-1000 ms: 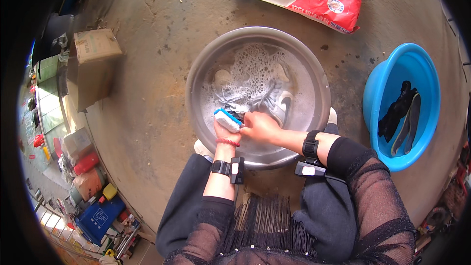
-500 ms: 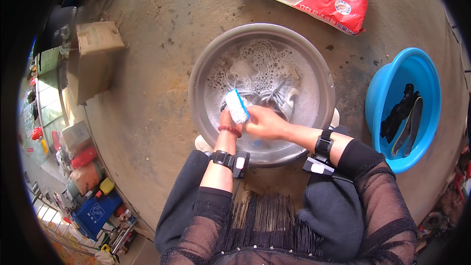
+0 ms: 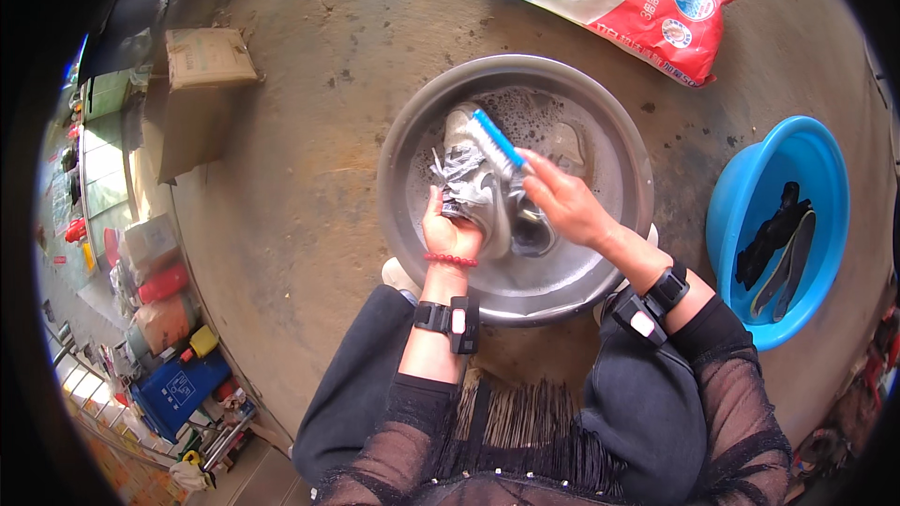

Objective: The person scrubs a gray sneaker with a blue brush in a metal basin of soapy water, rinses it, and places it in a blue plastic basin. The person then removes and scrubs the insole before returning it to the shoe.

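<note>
In a round metal basin (image 3: 398, 145) of soapy water, my left hand (image 3: 452, 231) grips a grey-white lace-up sneaker (image 3: 486, 206) near its heel, the toe pointing away from me. My right hand (image 3: 565, 199) is closed round one end of a scrubbing brush (image 3: 497, 141) with a blue back and white bristles. The bristles lie against or just over the sneaker's upper; I cannot tell which. A second sneaker (image 3: 565, 148) sits partly under the suds, right of the first.
Right of the basin stands a blue plastic tub (image 3: 722, 215) holding dark insoles (image 3: 795, 262) and a black item. A red, white and blue detergent bag (image 3: 619, 5) lies beyond the basin. A cardboard box (image 3: 211, 61) and assorted clutter line the left side.
The sneaker has come up out of the suds in my left hand. The brush has moved from beside my left hand to over the shoe's upper, its bristles turned downward.
</note>
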Available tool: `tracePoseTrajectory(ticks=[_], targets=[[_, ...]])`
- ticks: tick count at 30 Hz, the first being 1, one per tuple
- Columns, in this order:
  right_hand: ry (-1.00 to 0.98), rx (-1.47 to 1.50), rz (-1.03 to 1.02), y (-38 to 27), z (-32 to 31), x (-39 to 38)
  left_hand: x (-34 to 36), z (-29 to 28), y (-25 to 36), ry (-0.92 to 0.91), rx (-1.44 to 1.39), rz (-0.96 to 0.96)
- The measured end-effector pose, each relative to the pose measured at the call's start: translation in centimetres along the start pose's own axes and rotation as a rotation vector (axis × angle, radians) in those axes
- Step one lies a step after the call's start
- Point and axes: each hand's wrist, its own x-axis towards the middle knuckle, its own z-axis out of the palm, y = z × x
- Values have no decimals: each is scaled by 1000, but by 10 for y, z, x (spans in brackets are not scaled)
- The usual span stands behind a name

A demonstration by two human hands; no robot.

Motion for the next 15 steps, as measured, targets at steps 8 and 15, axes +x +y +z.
tracePoseTrajectory(ticks=[8,15], targets=[[-138,-639,-198,-28,18,-9,-12,10,-9,38,34,-8],[-24,-701,-170,-22,26,1,-10,18,-19,54,62,-56]])
